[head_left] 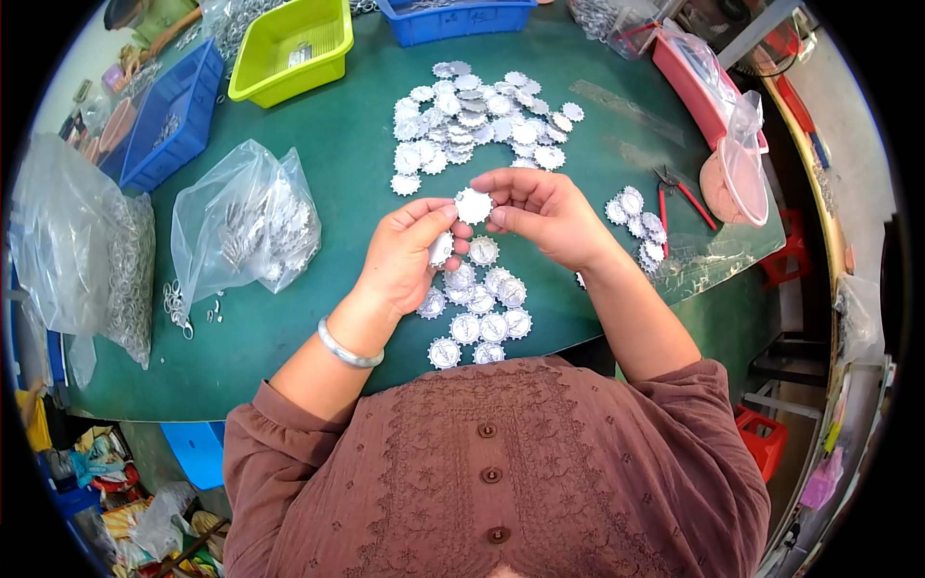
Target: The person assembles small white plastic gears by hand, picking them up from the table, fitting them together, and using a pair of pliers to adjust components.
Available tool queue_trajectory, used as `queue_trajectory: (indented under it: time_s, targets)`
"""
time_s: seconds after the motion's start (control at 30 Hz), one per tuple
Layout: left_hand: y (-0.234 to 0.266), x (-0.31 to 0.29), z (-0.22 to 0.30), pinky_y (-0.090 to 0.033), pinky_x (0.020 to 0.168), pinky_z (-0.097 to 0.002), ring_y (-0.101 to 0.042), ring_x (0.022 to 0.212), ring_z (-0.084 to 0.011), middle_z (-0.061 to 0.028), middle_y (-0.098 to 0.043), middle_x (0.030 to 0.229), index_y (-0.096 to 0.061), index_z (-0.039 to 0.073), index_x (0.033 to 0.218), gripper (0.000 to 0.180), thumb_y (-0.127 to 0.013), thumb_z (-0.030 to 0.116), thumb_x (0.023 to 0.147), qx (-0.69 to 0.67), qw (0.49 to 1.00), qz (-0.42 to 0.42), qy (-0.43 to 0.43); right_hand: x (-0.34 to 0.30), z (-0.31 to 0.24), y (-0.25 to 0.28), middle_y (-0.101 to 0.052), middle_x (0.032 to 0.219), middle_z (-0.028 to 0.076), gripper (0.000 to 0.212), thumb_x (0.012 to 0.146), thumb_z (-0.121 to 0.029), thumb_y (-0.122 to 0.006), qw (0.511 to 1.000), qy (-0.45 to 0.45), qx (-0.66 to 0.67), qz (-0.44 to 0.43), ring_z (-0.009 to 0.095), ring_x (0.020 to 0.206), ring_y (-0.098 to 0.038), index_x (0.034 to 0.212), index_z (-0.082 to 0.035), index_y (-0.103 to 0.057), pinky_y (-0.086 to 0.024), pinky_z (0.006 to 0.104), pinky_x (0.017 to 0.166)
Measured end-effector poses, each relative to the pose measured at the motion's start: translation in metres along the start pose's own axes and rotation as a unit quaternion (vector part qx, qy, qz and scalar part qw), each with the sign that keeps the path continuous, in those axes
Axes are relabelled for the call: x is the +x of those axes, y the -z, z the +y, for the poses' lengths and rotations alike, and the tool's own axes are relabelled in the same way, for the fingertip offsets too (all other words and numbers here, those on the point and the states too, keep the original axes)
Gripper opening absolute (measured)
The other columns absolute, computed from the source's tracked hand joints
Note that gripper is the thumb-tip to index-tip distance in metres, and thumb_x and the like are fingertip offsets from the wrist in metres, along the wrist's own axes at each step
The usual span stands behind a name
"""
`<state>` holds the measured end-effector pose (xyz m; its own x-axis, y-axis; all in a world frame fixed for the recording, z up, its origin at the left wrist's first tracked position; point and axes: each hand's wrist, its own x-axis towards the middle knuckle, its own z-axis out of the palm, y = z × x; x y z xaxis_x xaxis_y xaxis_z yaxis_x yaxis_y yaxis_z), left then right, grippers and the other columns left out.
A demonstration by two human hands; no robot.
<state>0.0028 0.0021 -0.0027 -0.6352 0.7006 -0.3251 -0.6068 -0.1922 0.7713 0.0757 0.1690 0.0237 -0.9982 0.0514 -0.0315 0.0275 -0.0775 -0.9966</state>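
Above the table I hold a silvery toothed metal disc (473, 206) between both hands. My left hand (409, 246) pinches its left edge with thumb and fingers. A second toothed disc (440, 249) is tucked in the same hand's curled fingers. My right hand (544, 214) is closed at the disc's right edge, thumb and forefinger against it. Just below my hands lie several discs with a raised design (480, 301). Beyond them spreads a larger heap of toothed discs (472, 111). A smaller group of discs (638, 220) sits to the right of my right hand.
Red-handled pliers (686, 197) lie right, near a pink basket (734, 183). A clear bag of metal pieces (265, 226) stands left, beside a bulging bag of rings (125, 260). Green (332, 29) and blue bins (183, 125) line the far side. Another person's arm (178, 29) shows at far left.
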Motion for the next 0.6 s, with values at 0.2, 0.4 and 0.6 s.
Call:
queue_trajectory:
  time_s: [0.2,0.4,0.6]
  targets:
    - [0.000,0.000,0.000,-0.041,0.050,-0.0230,-0.053,0.063,-0.0109,-0.0034,-0.057,0.072,-0.056,0.004,0.089,0.019,-0.051,0.021,0.085,-0.007,0.998,-0.042,0.040,-0.001,-0.001,0.002,-0.059,0.077,0.002,0.017,0.078,-0.004,-0.057,0.999,-0.024,-0.021,0.039,0.007,0.067,-0.054,0.094,0.001,-0.058,-0.045,0.0201,0.062]
    - [-0.003,0.000,0.003,-0.041,0.051,-0.0246,-0.051,0.061,-0.0126,-0.0039,-0.054,0.070,-0.056,0.002,0.089,0.019,-0.048,0.020,0.086,0.019,0.999,-0.010,0.038,-0.013,-0.011,0.040,-0.057,0.071,-0.001,0.015,0.078,-0.011,-0.059,0.982,-0.008,-0.137,0.126,0.006,0.061,-0.050,0.086,0.001,-0.061,-0.041,0.0203,0.056]
    - [0.000,0.002,0.001,-0.041,0.051,-0.0245,-0.051,0.062,-0.0123,-0.0037,-0.054,0.070,-0.056,0.003,0.089,0.018,-0.048,0.019,0.086,0.023,0.999,-0.004,0.027,-0.049,-0.027,0.133,-0.057,0.067,0.012,0.015,0.072,-0.010,-0.054,0.833,-0.119,-0.489,0.228,0.016,0.059,-0.052,0.078,0.003,-0.059,-0.043,0.0294,0.058]
